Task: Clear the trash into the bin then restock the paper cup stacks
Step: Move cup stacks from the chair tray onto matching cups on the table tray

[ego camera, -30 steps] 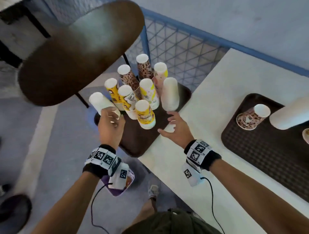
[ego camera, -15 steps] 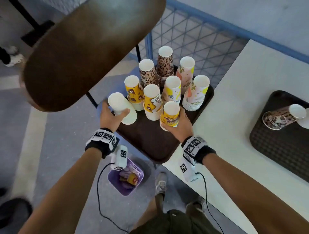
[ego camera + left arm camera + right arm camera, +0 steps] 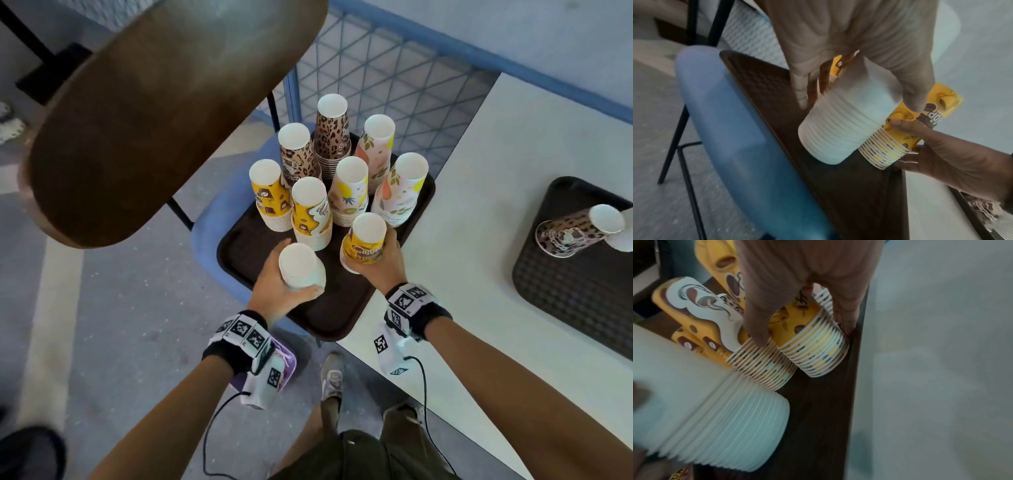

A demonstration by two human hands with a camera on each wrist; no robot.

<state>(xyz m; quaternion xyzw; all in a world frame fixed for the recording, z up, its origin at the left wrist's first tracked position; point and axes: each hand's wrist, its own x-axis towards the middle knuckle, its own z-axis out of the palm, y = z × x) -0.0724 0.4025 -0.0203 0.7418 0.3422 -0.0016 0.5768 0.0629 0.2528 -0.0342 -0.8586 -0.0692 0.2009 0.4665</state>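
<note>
Now both hands loaded: left hand (image 3: 274, 291) grip wraps white cup stack (image 3: 301, 265), since drawn inward over tray (image 3: 239, 250); right hand (image 3: 380, 260), open a second ago, grasps yellow cup stack (image 3: 364, 241); restocking under way.

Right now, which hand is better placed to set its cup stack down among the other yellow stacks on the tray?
The right hand, probably. It grips the yellow cup stack low over the brown tray, right beside the yellow-and-white stack. The left hand holds the plain white stack tilted, nearer the tray's front edge.
</note>
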